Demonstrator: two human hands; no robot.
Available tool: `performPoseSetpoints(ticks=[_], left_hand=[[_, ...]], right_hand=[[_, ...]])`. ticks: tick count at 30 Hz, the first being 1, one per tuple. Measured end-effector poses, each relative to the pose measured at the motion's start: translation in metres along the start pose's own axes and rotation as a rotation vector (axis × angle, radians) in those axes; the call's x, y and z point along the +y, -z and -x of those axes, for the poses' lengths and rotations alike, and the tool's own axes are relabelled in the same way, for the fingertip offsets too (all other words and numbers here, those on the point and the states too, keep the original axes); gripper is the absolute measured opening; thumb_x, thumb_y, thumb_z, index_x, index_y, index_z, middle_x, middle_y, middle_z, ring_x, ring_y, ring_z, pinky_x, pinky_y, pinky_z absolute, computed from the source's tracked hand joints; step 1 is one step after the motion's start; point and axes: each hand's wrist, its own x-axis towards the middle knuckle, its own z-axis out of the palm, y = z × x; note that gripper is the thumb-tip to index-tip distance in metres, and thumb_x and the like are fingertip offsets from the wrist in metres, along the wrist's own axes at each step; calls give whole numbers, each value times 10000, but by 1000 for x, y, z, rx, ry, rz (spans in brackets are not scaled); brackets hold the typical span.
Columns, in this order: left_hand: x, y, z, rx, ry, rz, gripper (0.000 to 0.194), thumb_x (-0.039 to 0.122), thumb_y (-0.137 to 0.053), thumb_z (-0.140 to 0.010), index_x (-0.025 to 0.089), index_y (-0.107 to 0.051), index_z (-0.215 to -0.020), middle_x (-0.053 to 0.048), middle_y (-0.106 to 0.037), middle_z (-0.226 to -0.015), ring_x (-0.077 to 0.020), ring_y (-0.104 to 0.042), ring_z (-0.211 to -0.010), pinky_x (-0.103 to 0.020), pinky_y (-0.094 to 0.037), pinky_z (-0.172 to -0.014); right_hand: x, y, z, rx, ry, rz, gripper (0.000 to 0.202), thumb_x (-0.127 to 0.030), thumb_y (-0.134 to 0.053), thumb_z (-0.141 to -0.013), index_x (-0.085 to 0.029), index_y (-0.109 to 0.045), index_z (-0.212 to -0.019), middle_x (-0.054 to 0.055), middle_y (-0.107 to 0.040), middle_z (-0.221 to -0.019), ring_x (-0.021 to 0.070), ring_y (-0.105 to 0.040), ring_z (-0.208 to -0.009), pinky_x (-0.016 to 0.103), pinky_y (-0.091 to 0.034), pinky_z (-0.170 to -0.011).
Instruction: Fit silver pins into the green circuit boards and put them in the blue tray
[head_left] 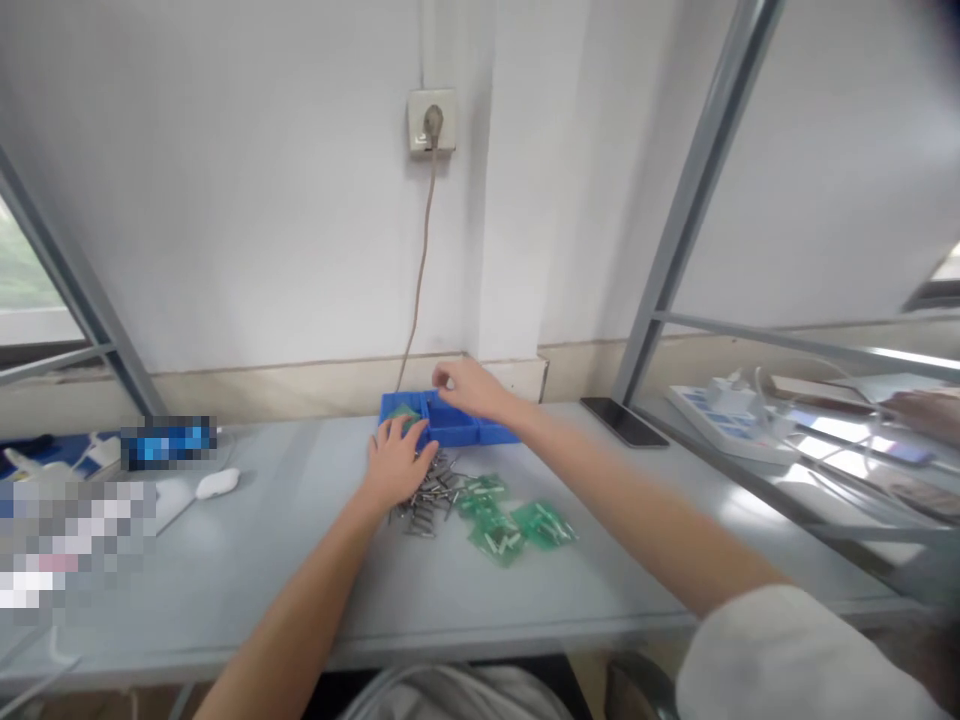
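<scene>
A blue plastic tray [457,432] with compartments sits at the far side of the grey table [300,580], near the wall. My right hand [466,388] hovers over the tray with fingers curled; I cannot tell if it holds anything. My left hand [397,462] rests palm down at the tray's front left edge, fingers spread over a pile of small metal pins [427,500]. Several green circuit boards [514,520] lie just right of the pins. One green board [406,412] lies in the tray's left compartment.
A black phone [624,422] lies right of the tray beside a slanted metal frame post [679,230]. A white power strip [724,412] is further right, with another person's hand [926,412] at the right edge. A cord [420,270] hangs from a wall socket. A white mouse-like object [217,484] lies left.
</scene>
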Motion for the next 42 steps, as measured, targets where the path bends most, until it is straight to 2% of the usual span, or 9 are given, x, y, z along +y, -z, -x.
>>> performPoseSetpoints(ticks=[3, 6, 12, 17, 19, 21, 26, 35, 42], left_hand=[[-3, 1, -3, 107, 3, -2, 410, 438, -434, -925, 271, -564, -1276, -88, -473, -1379, -302, -368, -1282, -522, -288, -1086], [-5, 3, -5, 198, 7, 9, 363, 399, -431, -929, 259, -605, -1214, -89, -467, -1384, -291, -354, -1293, -514, -277, -1100], [-4, 8, -4, 271, 55, 12, 333, 391, -444, -925, 251, -645, -1151, -90, -457, -1383, -308, -360, -1271, -507, -317, -1080], [-1, 11, -4, 301, 88, 7, 293, 383, -481, -911, 254, -669, -1093, -92, -500, -1347, -329, -399, -1229, -512, -359, -1021], [0, 15, -4, 296, 73, 44, 268, 362, -476, -916, 237, -676, -1042, -95, -597, -1201, -295, -489, -1127, -461, -402, -965], [2, 19, -4, 220, -9, 129, 264, 345, -444, -934, 217, -670, -982, -73, -660, -1007, -234, -571, -962, -375, -442, -875], [14, 22, 2, 3, -186, 208, 346, 412, -396, -958, 196, -653, -878, -30, -667, -816, -169, -581, -745, -271, -395, -672], [21, 17, 6, -110, -268, 157, 331, 384, -426, -945, 183, -610, -758, -19, -645, -765, -143, -542, -678, -239, -325, -599], [17, 13, 5, -97, -289, 119, 315, 330, -437, -946, 178, -613, -734, -15, -636, -734, -134, -535, -646, -246, -306, -581]], right_hand=[[-9, 3, 41, -173, 119, 65, 229, -122, -549, -778, -234, -686, -924, 35, -719, -949, 200, -644, -852, 261, -416, -716], [-12, -11, 67, -267, 182, 170, 299, -67, -531, -769, -255, -698, -931, 49, -721, -972, 209, -659, -847, 263, -421, -691], [-1, -41, 65, -382, 258, 198, 283, -77, -545, -761, -243, -676, -949, 60, -717, -922, 208, -662, -811, 254, -402, -633], [8, -35, 60, -422, 199, 121, 282, -94, -549, -719, -237, -645, -942, 54, -702, -889, 201, -635, -760, 254, -365, -584], [10, -24, 62, -389, 150, 32, 280, -98, -565, -694, -229, -622, -935, 39, -695, -878, 187, -621, -750, 248, -367, -598], [9, -13, 66, -294, 95, -89, 264, -114, -570, -695, -220, -594, -936, 23, -687, -887, 171, -611, -758, 240, -379, -634], [-5, -8, 81, -50, 29, -290, 248, -134, -532, -721, -202, -533, -959, 9, -651, -864, 154, -579, -752, 242, -377, -668], [-24, -30, 99, -11, 23, -308, 233, -167, -538, -756, -226, -520, -981, 12, -640, -896, 167, -563, -768, 247, -348, -664], [-21, -34, 100, 43, 45, -330, 256, -179, -550, -783, -210, -551, -1037, 25, -653, -929, 172, -585, -796, 262, -390, -707]])
